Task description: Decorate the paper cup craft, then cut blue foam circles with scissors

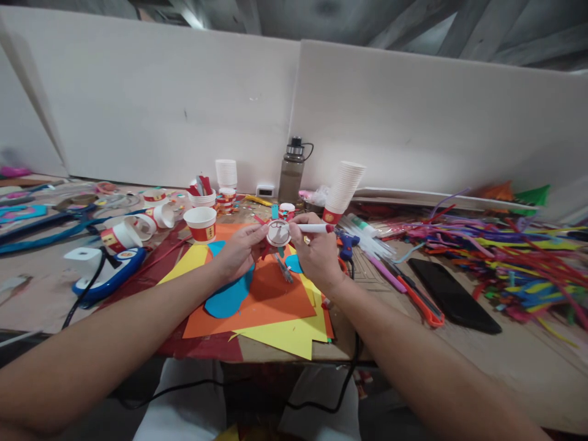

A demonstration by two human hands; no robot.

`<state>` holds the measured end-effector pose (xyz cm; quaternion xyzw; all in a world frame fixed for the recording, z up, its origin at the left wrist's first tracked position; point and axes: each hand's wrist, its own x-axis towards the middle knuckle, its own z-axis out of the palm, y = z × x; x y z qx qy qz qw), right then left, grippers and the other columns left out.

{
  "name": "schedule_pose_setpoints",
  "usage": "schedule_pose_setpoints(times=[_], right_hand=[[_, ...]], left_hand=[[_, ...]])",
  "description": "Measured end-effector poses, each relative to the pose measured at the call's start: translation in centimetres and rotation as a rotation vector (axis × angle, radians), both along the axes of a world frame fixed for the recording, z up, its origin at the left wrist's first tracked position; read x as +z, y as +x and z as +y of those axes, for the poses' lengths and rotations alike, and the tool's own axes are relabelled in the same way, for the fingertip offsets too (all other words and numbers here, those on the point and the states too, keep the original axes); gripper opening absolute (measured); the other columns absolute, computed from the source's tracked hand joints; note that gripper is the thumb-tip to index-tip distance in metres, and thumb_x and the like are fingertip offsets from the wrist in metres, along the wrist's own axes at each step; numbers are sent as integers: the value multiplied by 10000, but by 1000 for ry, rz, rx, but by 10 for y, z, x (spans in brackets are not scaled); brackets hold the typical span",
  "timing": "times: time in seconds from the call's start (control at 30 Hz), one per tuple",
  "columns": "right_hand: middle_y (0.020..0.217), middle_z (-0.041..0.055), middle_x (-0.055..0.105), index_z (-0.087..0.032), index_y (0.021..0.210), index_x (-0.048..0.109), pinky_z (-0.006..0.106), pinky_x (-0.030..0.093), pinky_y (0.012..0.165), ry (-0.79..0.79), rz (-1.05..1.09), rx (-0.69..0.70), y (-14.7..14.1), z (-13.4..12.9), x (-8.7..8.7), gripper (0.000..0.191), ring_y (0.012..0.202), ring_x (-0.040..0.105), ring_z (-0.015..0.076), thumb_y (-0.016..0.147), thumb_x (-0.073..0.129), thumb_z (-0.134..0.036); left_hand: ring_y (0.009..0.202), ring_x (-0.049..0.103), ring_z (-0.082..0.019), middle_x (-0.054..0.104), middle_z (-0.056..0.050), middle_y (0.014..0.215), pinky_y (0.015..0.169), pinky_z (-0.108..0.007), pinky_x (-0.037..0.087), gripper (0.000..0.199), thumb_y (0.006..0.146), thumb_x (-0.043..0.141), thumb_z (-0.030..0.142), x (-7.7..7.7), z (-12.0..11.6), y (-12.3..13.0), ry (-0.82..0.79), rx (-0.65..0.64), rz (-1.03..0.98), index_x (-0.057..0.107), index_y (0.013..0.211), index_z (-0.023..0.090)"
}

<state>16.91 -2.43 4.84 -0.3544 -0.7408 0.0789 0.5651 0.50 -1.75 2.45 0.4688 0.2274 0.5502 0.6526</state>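
Note:
My left hand (pixel 243 251) grips the edge of a small paper cup (pixel 278 234), its round white bottom turned up towards me. Dark red lines are drawn on that white disc, and red and teal strips stick out around it. Closed around a white marker with a red end (pixel 315 228), my right hand (pixel 318 254) is at the right rim of the disc. The marker's tip is hidden by my fingers. Below both hands lie orange paper (pixel 271 300), a blue paper shape (pixel 228 298) and yellow paper (pixel 287 337). Scissors (pixel 285 269) rest on the orange sheet.
A water bottle (pixel 291 177) and a tall cup stack (pixel 343 190) stand behind. On the right are a glue gun (pixel 348 244), a utility knife (pixel 422 300), a black phone (pixel 452 294) and many pipe cleaners (pixel 528 245). Left are several cups and a blue-white device (pixel 110 275).

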Motion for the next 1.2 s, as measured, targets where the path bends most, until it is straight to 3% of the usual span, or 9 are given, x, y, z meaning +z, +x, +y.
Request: schedule_pose_setpoints(times=[0.73,0.93,1.2], right_hand=[[831,35,619,-205,880,563,291,455,690,-30,5,13,3,-1,0,164,770,584,158,919,504,-354],[825,27,618,-210,882,569,290,457,696,-19,6,12,3,0,-1,146,764,586,156,909,522,-346],[803,21,623,-216,837,584,287,443,696,6,-34,-17,2,-1,1,160,764,589,161,906,522,-345]], left_hand=[[715,620,-136,692,-80,831,656,-247,496,224,775,713,297,4,-2,2,-22,-7,-34,701,887,104],[626,596,-115,668,-58,729,614,-234,481,211,779,708,305,4,-2,1,-29,4,-18,692,843,104],[729,645,-157,706,-92,850,689,-288,533,221,785,699,307,2,-1,1,-36,-3,-29,700,881,108]])
